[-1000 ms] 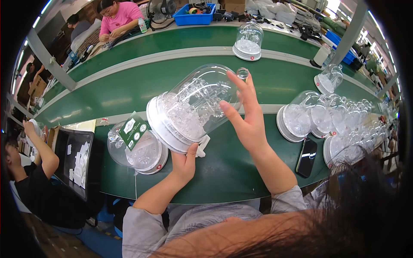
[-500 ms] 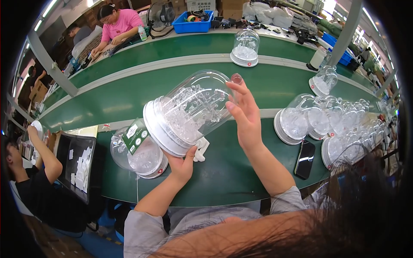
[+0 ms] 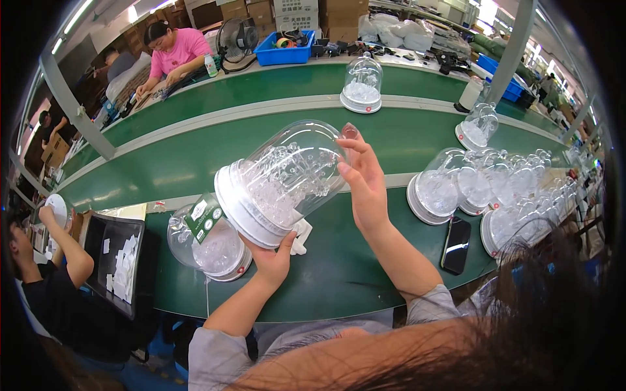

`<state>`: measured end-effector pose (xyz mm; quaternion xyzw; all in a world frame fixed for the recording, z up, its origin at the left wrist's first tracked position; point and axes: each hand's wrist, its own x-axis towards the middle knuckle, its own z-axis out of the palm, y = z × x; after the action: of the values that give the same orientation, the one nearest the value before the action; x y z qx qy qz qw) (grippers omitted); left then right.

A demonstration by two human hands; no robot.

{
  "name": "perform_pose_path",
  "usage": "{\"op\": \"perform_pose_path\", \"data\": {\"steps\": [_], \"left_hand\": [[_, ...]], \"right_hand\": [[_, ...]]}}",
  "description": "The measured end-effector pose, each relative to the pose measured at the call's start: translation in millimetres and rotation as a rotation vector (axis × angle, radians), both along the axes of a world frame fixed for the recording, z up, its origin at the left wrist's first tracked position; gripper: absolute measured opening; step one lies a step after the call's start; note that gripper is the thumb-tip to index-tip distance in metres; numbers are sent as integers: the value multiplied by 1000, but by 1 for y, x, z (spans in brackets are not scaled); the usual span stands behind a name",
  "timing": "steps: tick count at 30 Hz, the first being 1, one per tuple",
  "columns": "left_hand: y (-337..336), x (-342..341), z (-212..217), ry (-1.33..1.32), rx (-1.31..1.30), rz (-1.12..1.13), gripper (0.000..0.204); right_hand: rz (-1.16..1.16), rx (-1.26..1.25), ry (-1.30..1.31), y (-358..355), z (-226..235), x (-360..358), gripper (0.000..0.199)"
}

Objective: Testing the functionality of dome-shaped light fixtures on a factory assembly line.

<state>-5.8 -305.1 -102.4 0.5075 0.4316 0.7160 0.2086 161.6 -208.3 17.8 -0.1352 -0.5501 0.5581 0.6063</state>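
Tilted in the air before me is a clear dome ornament with a thick white round base and clear beaded pieces inside. My left hand grips its base from below, the thumb showing on the near side. At the dome's rounded top, my right hand has its fingertips curled against the clear wall. Under and left of the held piece lies another dome ornament on its side, bearing a green tag. A small white object is partly hidden behind my left hand.
Several dome ornaments crowd the right, beside a black phone. One dome ornament stands upright at the back. A black tray with white slips sits left, near a co-worker. Another person sits across the green table.
The view has shifted slightly, so most things sit a little lower or to the left. My hands keep the same hold on the tilted dome ornament.
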Motion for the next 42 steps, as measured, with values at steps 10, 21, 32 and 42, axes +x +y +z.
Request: {"op": "perform_pose_path", "data": {"steps": [10, 21, 32, 42], "left_hand": [[-2, 1, 7, 109, 60, 19, 101], [-2, 4, 9, 61, 63, 15, 97], [-4, 4, 21, 72, 21, 53, 94], [-8, 4, 39, -154, -100, -101, 86]], "right_hand": [[10, 49, -2, 3, -1, 3, 39], [-62, 92, -290, 2, -6, 1, 80], [-176, 213, -475, -2, 4, 7, 84], [-289, 304, -624, -1, 9, 13, 81]]}}
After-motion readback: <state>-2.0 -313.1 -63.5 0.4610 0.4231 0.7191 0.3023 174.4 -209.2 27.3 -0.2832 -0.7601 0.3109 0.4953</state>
